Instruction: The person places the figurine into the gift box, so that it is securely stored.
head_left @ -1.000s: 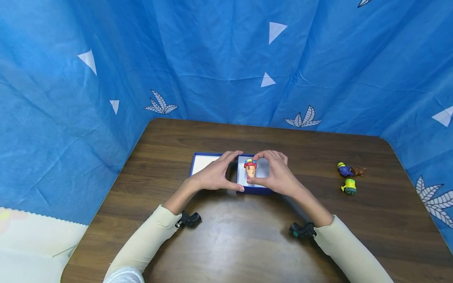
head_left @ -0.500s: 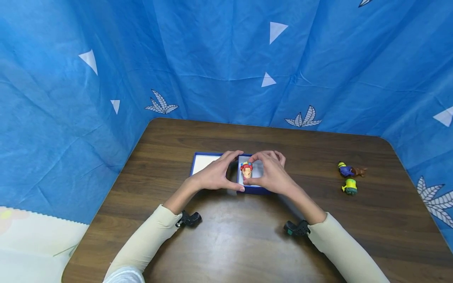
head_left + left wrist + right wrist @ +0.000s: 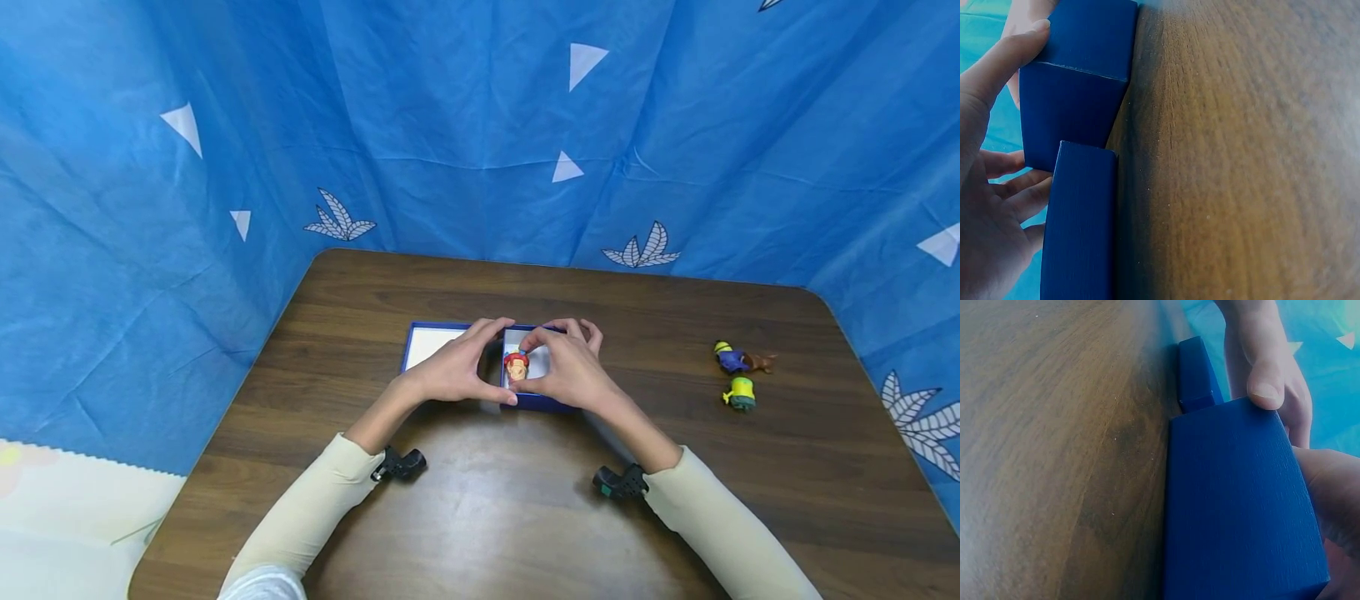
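My left hand (image 3: 452,369) holds the left end of a small blue box (image 3: 542,403) with a white inside, thumb on the front wall and fingers at the back. The thumb presses the wall's upper edge in the right wrist view. Inside the box, my right hand (image 3: 572,372) pinches a small toy figure (image 3: 516,367) with a red top and a peach-coloured lower part, near the left wall. The figure is hidden in both wrist views by the box's blue wall (image 3: 1072,115). Left of the box lies the shallow blue lid (image 3: 433,343), white side up, partly behind my left hand.
Two more toy figures lie at the right of the wooden table (image 3: 465,517): one blue and brown with a yellow head (image 3: 735,359), one yellow and green (image 3: 741,393). A blue curtain (image 3: 480,125) hangs behind the table.
My right hand has moved left and into the box with the toy figure, which now sits lower and close to the left wall. The left hand has stayed in place.
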The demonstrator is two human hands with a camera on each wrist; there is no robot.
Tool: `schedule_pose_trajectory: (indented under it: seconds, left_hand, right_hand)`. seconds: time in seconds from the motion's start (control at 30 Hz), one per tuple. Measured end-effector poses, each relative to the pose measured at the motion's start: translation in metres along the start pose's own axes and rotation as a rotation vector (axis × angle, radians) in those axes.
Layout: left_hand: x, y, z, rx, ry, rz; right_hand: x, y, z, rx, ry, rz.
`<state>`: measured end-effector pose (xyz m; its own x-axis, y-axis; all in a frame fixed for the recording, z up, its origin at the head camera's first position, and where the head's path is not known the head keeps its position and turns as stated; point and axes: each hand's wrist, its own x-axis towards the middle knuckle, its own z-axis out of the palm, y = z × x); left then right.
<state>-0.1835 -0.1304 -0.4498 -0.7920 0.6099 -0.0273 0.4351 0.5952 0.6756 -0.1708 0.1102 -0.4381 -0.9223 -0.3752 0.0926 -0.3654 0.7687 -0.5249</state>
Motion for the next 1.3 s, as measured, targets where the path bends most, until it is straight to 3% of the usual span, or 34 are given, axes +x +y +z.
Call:
schedule_pose_trajectory:
  seconds: [0.7,1.3]
  left_hand:
    - [-0.0011,0.0012,-0.0007,-0.002,-0.016,-0.027]
    - [0.0001,0.0018,-0.0012,0.007,-0.007,0.000]
  right_hand:
    - [-0.0026,0.0018,-0.0019,0.021,-0.026,-0.014]
    - [-0.0045,0.0042,-0.0017,0.040,-0.010,-0.050]
